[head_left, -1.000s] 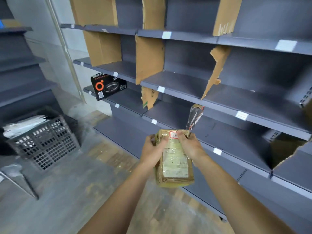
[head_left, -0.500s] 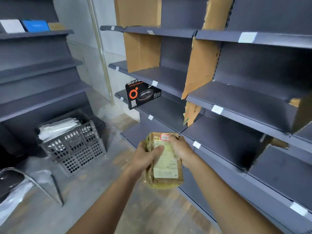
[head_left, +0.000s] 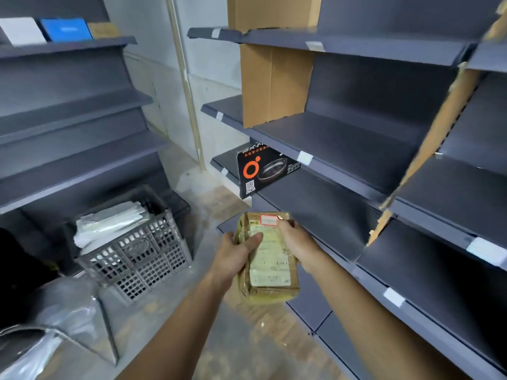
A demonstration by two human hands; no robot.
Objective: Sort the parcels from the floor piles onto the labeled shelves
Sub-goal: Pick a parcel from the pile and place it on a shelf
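Since the earlier frame the view swings further left: black pan box [head_left: 264,171] and grey crate [head_left: 137,253] now sit nearer centre, and more of the left shelving [head_left: 68,105] shows. Parcel [head_left: 270,267] keeps its place between both hands, mid-frame, near.

Parcel: flat, wrapped in brown tape, pale shipping label facing up, small red-bordered sticker at its far end. Held in the air over the floor [head_left: 219,338], just in front of the lowest level of the right shelving [head_left: 343,144]; touches no shelf.

Left grip [head_left: 233,256]: bare hand, fingers curled under the parcel's left edge, thumb laid across the label.

Right grip [head_left: 296,242]: bare hand, fingers wrapped round the far right corner, beside the sticker. Both closed firmly on the parcel.

Right shelving: dark grey, white label tags [head_left: 304,157] on front edges, text unreadable. Cardboard divider [head_left: 274,86] stands upright on the upper levels at the far left end. Pan box stands at the left end of a lower level, at its front edge.

Left side: crate on the floor below the left shelving, white plastic bags [head_left: 109,223] inside. Blue box [head_left: 65,28] and white box [head_left: 22,31] side by side on the top level.
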